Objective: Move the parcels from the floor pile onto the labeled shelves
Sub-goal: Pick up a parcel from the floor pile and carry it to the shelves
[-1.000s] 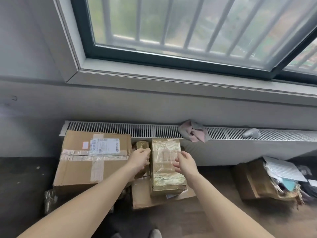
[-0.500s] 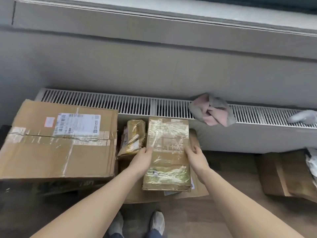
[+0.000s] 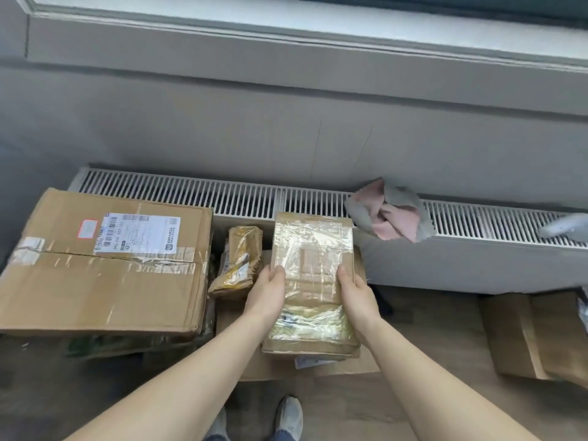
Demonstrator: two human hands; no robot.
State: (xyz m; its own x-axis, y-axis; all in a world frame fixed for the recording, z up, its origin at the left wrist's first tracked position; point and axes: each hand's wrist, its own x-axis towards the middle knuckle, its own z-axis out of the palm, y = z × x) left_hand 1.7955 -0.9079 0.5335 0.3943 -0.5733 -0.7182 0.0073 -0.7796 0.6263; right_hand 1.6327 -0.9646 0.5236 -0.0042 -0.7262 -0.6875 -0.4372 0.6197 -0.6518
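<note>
Below the window ledge, a white radiator (image 3: 318, 202) ran along the grey wall, a pink cloth (image 3: 389, 213) draped on it. We gripped the taped parcel (image 3: 313, 275) by its sides, left hand (image 3: 269, 296) and right hand (image 3: 356, 297) curled round its edges, above flattened cardboard (image 3: 346, 366) on the floor. Beside it sat a small parcel (image 3: 237, 262) and a large box (image 3: 105, 265).

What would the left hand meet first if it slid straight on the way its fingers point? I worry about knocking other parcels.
Probably nothing soon: the left hand points along the taped parcel toward the radiator. The small parcel lies just left; depth is unclear.
</note>
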